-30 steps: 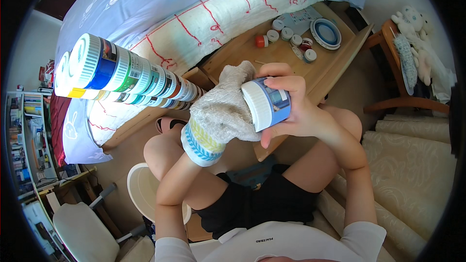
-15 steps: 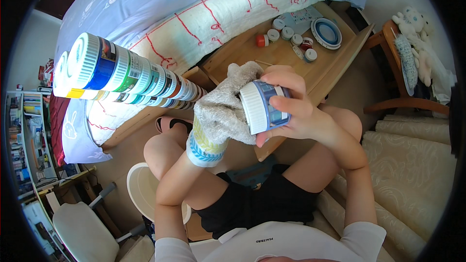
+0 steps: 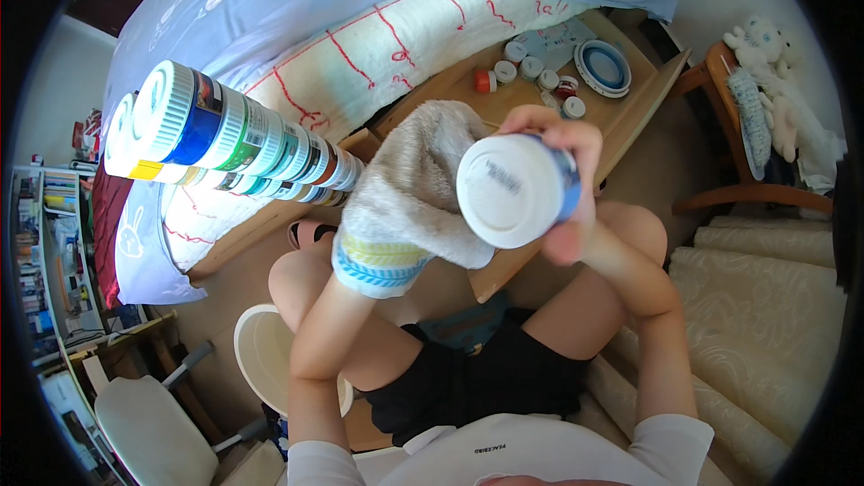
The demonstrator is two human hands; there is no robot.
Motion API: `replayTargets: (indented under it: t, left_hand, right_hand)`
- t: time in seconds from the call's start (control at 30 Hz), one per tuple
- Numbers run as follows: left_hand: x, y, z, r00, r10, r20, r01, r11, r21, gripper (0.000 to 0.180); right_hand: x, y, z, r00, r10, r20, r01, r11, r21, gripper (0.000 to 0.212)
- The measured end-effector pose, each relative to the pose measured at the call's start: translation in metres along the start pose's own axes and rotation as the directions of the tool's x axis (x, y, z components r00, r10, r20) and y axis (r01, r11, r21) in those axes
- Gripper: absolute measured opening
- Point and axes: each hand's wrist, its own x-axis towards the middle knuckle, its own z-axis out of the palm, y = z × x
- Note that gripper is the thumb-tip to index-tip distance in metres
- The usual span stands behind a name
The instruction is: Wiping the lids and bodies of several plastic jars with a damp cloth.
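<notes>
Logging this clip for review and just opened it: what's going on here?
A seated person holds a small paint jar with a white lid in the right hand, raised toward the camera. The left hand is inside a fuzzy sock with striped cuff, pressed against the jar's side. Two tall stacks of similar jars stand to the left. More little jars and a blue bowl sit on the wooden table beside the bed.
</notes>
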Motion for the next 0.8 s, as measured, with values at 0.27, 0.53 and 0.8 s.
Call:
replayTargets:
  t: [0.27, 0.53, 0.8]
  left_hand:
    - [0.006, -0.003, -0.027, 0.79, 0.518, 0.329, -0.608, 0.589, 0.532, 0.01]
    - [-0.008, 0.062, 0.004, 0.869, 0.187, 0.459, -0.491, 0.203, 0.847, 0.021]
    - [-0.002, 0.063, 0.038, 0.975, -0.222, 0.02, -0.138, -0.532, 0.836, 0.01]
  right_hand:
    - [0.005, -0.022, 0.0, 0.874, 0.457, -0.167, -0.41, 0.876, 0.253, 0.086]
    - [0.006, -0.02, -0.009, 0.897, 0.424, -0.125, -0.415, 0.905, 0.092, 0.083]
    - [0.004, -0.017, -0.006, 0.808, 0.589, -0.031, -0.578, 0.801, 0.157, 0.08]
